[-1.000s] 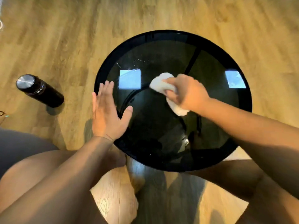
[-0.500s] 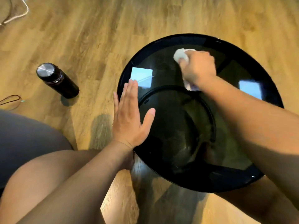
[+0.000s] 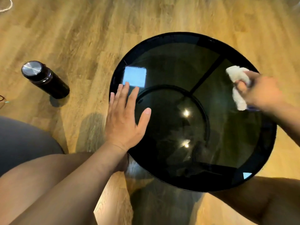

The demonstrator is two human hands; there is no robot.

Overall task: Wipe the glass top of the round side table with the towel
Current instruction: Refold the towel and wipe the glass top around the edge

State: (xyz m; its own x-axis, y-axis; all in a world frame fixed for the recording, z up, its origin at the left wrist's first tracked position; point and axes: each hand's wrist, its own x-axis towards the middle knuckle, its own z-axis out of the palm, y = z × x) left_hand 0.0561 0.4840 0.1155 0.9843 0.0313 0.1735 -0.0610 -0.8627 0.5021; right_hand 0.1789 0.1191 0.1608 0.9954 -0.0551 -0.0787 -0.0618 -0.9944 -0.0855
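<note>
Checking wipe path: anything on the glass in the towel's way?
Only the left hand, flat on the left edge of the glass top. The right hand grips the towel at the right rim; nothing lies between them. The bottle is on the floor.

counter (image 3: 162,37): glossy black rim, dark smoky tinted glass, black frame bars showing beneath, pale blue square reflections | towel (image 3: 237,75): white | bottle (image 3: 53,85): black, brushed silver lid | floor (image 3: 78,33): honey-brown wood grain, plank pattern | cord (image 3: 7,6): white | fabric (image 3: 24,140): plain grey

I'm in a home, it seems. Plank floor (image 3: 81,38) under me, a round glass desk (image 3: 170,65), a flask (image 3: 45,80) standing near.
</note>
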